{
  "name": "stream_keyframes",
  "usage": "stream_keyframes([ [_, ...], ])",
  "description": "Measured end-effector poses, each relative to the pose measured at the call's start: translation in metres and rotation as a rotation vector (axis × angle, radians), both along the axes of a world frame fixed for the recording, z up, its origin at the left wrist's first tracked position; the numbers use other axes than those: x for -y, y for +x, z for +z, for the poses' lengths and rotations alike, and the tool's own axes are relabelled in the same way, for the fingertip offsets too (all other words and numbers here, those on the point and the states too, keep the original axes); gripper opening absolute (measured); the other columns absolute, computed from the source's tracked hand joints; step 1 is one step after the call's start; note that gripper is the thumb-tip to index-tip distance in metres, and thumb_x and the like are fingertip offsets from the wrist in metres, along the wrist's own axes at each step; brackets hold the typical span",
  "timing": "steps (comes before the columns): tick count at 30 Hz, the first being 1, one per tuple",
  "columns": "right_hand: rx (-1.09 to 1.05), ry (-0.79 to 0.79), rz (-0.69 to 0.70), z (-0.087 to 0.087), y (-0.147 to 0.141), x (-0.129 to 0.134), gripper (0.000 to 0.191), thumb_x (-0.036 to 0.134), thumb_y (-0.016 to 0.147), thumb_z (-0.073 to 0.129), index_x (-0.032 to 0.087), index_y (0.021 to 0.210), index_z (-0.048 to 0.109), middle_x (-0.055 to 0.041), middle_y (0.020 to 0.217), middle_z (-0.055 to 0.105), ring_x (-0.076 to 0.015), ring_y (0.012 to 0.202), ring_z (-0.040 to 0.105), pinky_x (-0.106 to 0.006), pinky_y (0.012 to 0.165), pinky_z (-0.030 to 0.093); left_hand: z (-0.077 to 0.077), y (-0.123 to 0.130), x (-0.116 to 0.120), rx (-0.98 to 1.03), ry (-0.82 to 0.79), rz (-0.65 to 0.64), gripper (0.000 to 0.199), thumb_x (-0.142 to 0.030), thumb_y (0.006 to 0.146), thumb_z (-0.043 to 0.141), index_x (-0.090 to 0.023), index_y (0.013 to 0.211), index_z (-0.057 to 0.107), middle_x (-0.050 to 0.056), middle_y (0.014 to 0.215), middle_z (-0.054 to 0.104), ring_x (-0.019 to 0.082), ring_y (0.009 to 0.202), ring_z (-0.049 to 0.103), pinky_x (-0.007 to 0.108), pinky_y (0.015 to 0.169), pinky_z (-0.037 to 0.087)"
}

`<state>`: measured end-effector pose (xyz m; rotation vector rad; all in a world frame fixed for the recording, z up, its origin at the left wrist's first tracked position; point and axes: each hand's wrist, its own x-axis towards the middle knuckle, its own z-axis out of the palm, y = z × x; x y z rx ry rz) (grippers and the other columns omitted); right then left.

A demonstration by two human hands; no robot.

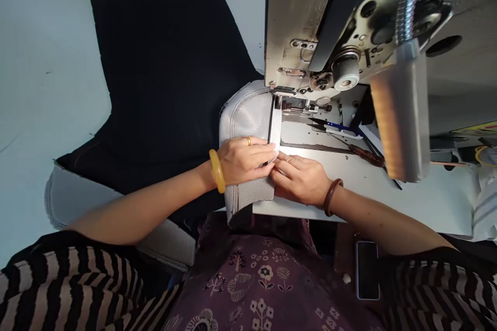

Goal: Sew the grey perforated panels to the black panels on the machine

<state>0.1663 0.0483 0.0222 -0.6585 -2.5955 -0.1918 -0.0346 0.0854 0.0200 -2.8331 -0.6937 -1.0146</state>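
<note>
A grey textured fabric piece point(248, 114) lies under the needle area of a sewing machine point(295, 26), joined or laid against a large black fabric piece point(163, 62). My left hand point(246, 159) rests on the grey fabric, its fingers stretched out toward the edge. Along that edge runs a light strip with a dark line point(275, 124), leading up to the presser foot point(278, 101). Close beside it, my right hand point(298, 178) has its fingers bent and pinched together at the fabric edge by my left fingertips. What exactly lies between those fingers is hidden.
Thread snips point(337, 126) and a brown-handled tool point(365, 155) lie on the table right of the needle. A lamp head point(402, 119) on a flexible metal neck hangs over the right side. A phone point(367, 270) sits low at the right, below the table edge.
</note>
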Motion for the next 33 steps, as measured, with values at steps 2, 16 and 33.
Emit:
stream_keyframes([
  [2,-0.004,-0.014,-0.007,-0.001,0.001,-0.005,0.029,0.022,0.096,0.042,0.011,0.085,0.066,-0.0089,0.086,0.07,-0.0208,0.097,0.065,-0.029,0.075,0.052,-0.002,0.002,-0.006,0.021,0.018,0.007,0.01,-0.017,0.084,0.06,-0.015,0.085,0.07,0.0,0.089,0.077,0.014,0.08,0.072,0.022,0.075,0.06],
  [16,0.04,-0.186,-0.155,-0.009,0.003,-0.027,0.027,0.023,0.094,0.042,0.014,0.099,0.068,-0.0102,0.103,0.071,-0.0218,0.107,0.064,-0.033,0.089,0.053,-0.009,0.004,-0.042,-0.017,-0.013,0.018,0.021,-0.023,0.09,0.053,-0.017,0.086,0.072,-0.001,0.091,0.077,0.013,0.079,0.071,0.024,0.075,0.058],
  [33,0.097,-0.346,-0.362,-0.009,-0.001,-0.035,0.035,0.025,0.092,0.044,0.013,0.118,0.065,-0.0145,0.124,0.065,-0.0296,0.125,0.053,-0.049,0.102,0.042,-0.013,0.008,-0.07,-0.148,-0.051,0.079,0.031,-0.031,0.092,0.048,-0.019,0.078,0.073,0.002,0.071,0.067,0.014,0.068,0.059,0.027,0.066,0.049],
])
